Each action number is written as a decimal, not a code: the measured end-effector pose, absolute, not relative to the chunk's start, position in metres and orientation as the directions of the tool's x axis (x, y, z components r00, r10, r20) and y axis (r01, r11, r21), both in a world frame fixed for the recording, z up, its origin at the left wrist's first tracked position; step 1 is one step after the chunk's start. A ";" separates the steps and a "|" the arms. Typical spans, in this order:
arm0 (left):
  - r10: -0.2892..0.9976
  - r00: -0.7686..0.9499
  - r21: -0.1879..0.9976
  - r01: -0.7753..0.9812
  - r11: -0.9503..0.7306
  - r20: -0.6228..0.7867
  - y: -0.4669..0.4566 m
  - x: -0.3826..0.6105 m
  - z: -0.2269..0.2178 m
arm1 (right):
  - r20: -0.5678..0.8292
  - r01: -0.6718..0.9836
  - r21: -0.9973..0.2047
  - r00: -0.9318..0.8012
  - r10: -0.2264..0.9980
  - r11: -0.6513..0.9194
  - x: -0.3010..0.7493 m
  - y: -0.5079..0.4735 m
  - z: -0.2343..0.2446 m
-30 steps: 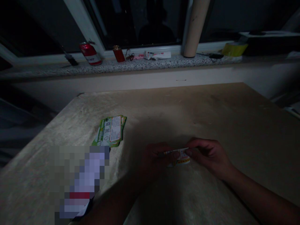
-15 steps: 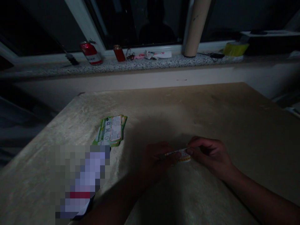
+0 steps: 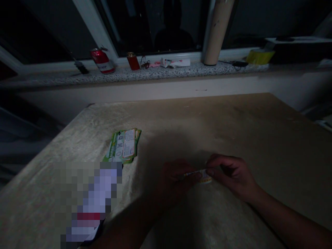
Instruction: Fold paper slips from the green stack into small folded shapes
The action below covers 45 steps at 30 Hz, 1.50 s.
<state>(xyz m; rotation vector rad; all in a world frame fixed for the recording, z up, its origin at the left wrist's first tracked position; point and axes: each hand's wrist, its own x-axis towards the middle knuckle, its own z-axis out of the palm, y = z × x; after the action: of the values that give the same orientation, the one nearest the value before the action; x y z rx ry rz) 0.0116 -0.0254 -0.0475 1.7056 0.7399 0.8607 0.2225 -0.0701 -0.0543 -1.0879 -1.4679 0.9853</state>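
My left hand and my right hand meet low over the beige table. Both pinch one small printed card, seen nearly edge-on, with white, yellow and red print. The left fingers grip its left end, the right thumb and forefinger its right end. A small stack of green and white cards lies on the table to the left of my hands, untouched. The scene is dim and my hands lie in shadow.
A blurred-out object sits at the table's near left. On the stone windowsill behind stand a red can, a small red container, scraps, a cardboard tube and a yellow tape roll.
The card between my fingers has tilted flatter and lower toward the table. My hands stay almost in place; the view has shifted slightly.
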 end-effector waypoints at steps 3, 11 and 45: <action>0.815 0.563 0.972 0.083 -0.219 0.136 -0.024 0.013 -0.048 | 0.224 0.148 -0.962 -0.064 0.972 0.231 0.223 -0.070 -0.052; 0.776 0.630 0.986 0.149 -0.076 -0.036 -0.020 0.012 -0.048 | 0.034 -0.012 -0.999 -0.071 0.997 0.034 0.221 -0.067 -0.054; 0.598 0.667 0.673 0.192 -0.714 0.444 -0.013 0.013 -0.039 | 0.596 0.415 -0.646 -0.250 0.763 0.640 0.217 -0.070 -0.049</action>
<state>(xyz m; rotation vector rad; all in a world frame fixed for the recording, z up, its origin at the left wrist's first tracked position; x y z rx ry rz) 0.0127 -0.0135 -0.0393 2.2872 0.6084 0.8953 0.2171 -0.0704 -0.0492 -0.9352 -1.8783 0.4448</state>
